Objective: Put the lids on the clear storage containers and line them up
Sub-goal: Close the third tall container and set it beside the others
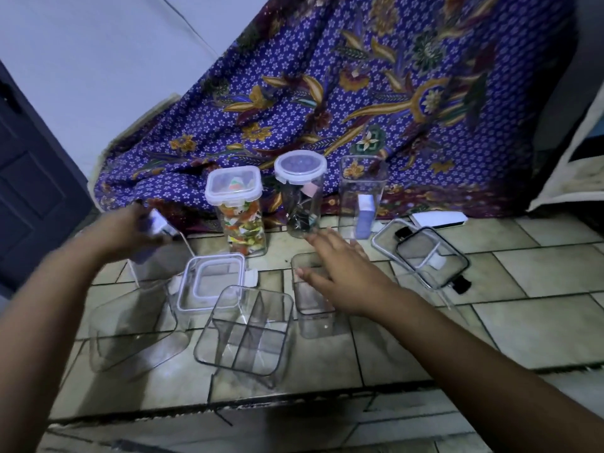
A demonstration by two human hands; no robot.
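My left hand (130, 232) is shut on a blurred clear container with a white lid (160, 223) at the left, lifted off the floor. My right hand (340, 273) hovers open, fingers spread, over a small open clear container (313, 308). At the back stand a lidded square jar with colourful contents (240, 210), a lidded round jar (300, 194) and a tall open square container (359, 197). Nearer me sit a divided open container (248, 331), a container with a white-rimmed lid (209, 282) and a large open one (130, 331).
Two dark-rimmed lids (428, 256) lie on the tiled floor (539, 273) at the right, beside a white flat object (438, 219). A purple patterned cloth (327, 93) hangs behind the jars. A dark door (29, 178) stands at the left.
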